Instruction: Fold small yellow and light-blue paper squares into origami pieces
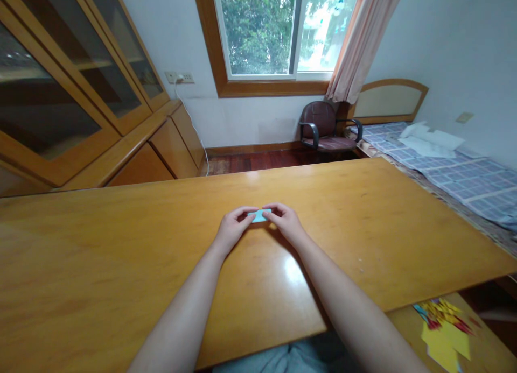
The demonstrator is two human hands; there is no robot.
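Note:
A small light-blue folded piece of paper (259,216) lies on the wooden table (121,244), near its middle. My left hand (234,226) pinches its left end with curled fingers. My right hand (285,221) pinches its right end the same way. Both hands rest on the tabletop and cover part of the paper.
A stack of coloured papers (442,324) lies on a lower surface at the bottom right. A bed (464,174) stands along the right wall, and a dark red armchair (327,128) sits under the window. Glass-door wooden cabinets (81,104) line the left wall.

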